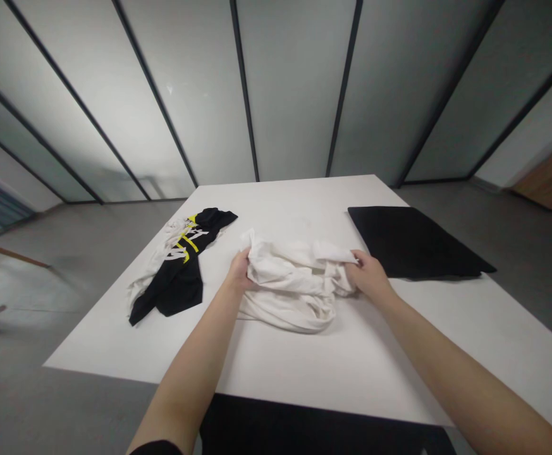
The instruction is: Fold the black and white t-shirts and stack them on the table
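Note:
A crumpled white cloth garment (289,272) is bunched up over the middle of the white table, its lower folds resting on the surface. My left hand (241,270) grips its left edge, the fingers partly hidden behind the fabric. At the right edge, my right hand (367,273) pinches the cloth between thumb and fingers. The fabric between both hands hangs in loose folds, so I cannot tell what kind of garment it is.
On the table's left lie a black garment (183,272) with white and yellow print and some white cloth (150,268) beside it. A flat black sheet (413,243) lies at the right, overhanging the table (280,373). Frosted panels (294,88) stand behind.

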Available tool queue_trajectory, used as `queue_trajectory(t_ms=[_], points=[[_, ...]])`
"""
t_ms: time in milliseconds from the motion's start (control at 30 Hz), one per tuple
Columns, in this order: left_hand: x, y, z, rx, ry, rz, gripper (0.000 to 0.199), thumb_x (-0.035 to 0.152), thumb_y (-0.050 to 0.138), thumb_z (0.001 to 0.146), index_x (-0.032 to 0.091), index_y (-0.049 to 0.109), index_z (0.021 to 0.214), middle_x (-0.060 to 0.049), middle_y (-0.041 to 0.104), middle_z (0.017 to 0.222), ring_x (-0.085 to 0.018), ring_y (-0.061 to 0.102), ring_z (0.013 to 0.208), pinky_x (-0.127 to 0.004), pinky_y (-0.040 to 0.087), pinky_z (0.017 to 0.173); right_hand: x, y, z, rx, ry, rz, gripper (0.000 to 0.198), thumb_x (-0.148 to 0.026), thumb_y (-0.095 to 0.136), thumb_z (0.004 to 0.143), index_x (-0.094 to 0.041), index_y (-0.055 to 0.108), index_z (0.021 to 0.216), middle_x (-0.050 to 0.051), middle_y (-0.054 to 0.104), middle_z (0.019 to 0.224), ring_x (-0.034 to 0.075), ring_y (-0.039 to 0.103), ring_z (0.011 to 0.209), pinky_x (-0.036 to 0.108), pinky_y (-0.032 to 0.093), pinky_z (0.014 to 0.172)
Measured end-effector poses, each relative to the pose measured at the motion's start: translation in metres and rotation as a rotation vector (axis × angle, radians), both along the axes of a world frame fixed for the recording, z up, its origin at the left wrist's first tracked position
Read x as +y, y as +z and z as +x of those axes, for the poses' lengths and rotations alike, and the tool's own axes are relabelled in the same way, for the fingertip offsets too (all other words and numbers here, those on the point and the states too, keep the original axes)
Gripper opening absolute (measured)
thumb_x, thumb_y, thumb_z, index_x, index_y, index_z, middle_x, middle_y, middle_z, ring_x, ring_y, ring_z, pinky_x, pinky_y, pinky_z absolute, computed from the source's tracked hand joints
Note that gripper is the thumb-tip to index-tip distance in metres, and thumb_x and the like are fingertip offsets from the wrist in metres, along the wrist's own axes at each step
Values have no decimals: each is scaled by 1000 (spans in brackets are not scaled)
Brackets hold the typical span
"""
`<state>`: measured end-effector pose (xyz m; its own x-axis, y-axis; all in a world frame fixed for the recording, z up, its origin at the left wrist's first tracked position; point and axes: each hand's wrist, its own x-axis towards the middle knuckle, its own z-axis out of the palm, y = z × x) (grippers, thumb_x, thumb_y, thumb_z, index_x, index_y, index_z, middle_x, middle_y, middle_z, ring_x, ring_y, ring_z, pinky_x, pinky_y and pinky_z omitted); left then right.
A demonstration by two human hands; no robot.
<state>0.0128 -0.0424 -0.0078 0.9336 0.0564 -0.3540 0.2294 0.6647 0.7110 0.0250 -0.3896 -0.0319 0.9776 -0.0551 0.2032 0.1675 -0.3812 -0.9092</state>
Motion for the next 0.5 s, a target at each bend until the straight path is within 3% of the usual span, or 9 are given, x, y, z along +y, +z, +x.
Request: queue_trajectory(t_ms=[67, 167, 333, 500], points=[[12, 4, -1, -76, 34, 55, 44, 31, 83, 79, 19, 73, 121, -10, 84, 107, -32, 80, 107, -45, 63, 101, -11, 2, 6, -58, -170, 9, 26, -40, 63, 79, -21, 75, 92, 4, 77, 85, 25, 67, 81, 33, 50, 73], [30, 8, -3, -113, 132, 195, 46, 29, 89, 77, 19, 73, 119, -9, 84, 107, -29, 81, 105, -38, 64, 97, -23, 0, 16, -97, -348, 174, 25, -40, 64, 78, -21, 73, 91, 1, 73, 82, 22, 64, 83, 29, 47, 71], [44, 7, -4, -156, 130, 324, 47, 33, 92, 72, 18, 74, 112, -11, 83, 103, -30, 80, 102, -37, 66, 89, -22, -5, 24, -114, -325, 494, 32, -39, 72, 71, -24, 71, 100, -2, 74, 88, 18, 65, 84, 27, 51, 74], [50, 4, -4, -240, 124, 498, 60, 22, 90, 55, 18, 75, 113, -7, 82, 96, -25, 77, 85, -32, 62, 75, -19, -3, 26, -67, -354, 693, 34, -39, 77, 62, -27, 66, 92, -5, 69, 79, 18, 64, 73, 26, 50, 61]])
